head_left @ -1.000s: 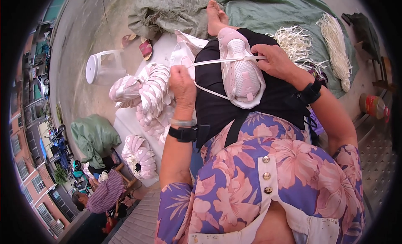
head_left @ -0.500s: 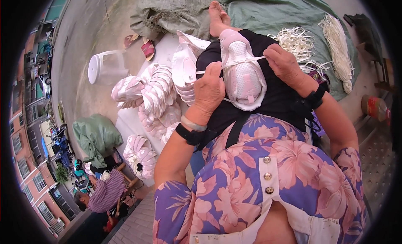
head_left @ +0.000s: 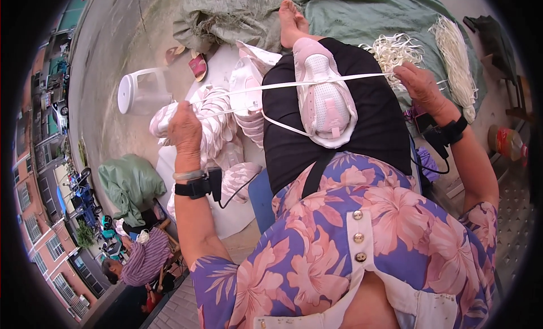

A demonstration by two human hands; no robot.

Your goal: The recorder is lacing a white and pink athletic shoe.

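Observation:
A pink and white shoe upper (head_left: 327,105) lies across my lap on black trousers (head_left: 370,120). A white shoelace (head_left: 353,77) runs through it and stretches out to both sides. At the left, above a pile of uppers, my left hand (head_left: 185,129) is closed on the lace, which also trails back in a loop toward the upper. Out on the right my right hand (head_left: 419,89) pinches the other stretch of lace between its fingers. Both stretches look taut.
Stacked shoe uppers (head_left: 218,120) lie left of my legs. Loose white laces (head_left: 396,53) and a lace bundle (head_left: 457,69) rest on green cloth (head_left: 362,12). A white plastic stool (head_left: 144,91) stands left. A person in a striped shirt (head_left: 146,258) sits lower left.
My hands have spread far apart, left hand leftward and right hand rightward, drawing out long stretches of lace. The shoe upper stays in nearly the same place on my lap.

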